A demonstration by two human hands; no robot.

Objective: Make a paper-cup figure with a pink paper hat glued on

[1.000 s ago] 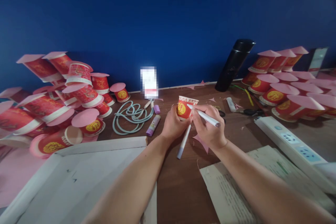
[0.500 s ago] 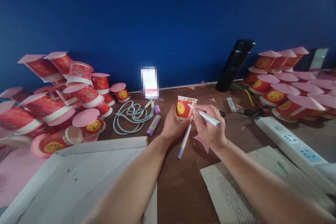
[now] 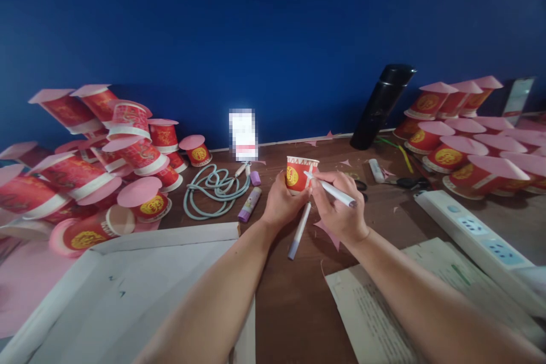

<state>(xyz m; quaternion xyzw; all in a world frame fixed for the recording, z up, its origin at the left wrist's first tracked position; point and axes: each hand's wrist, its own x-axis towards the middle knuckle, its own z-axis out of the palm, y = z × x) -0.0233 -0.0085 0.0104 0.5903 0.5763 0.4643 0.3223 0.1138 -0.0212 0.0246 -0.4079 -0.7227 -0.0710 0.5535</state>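
Left hand (image 3: 282, 203), fingers gripping red paper cup (image 3: 298, 177) above wooden table (image 3: 294, 318), right hand (image 3: 342, 205), fingers closed around white marker (image 3: 335, 190), tip at cup, glue stick (image 3: 249, 205) to left.

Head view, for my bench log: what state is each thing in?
Left hand: closed on the red cup.
Red cup: held, mouth up.
Right hand: gripping the white pen.
White pen: uncapped, tip at the cup.
Loose pen: lying down.
Black bottle: lid on.
Cable: loosely coiled.
Screen: lit.
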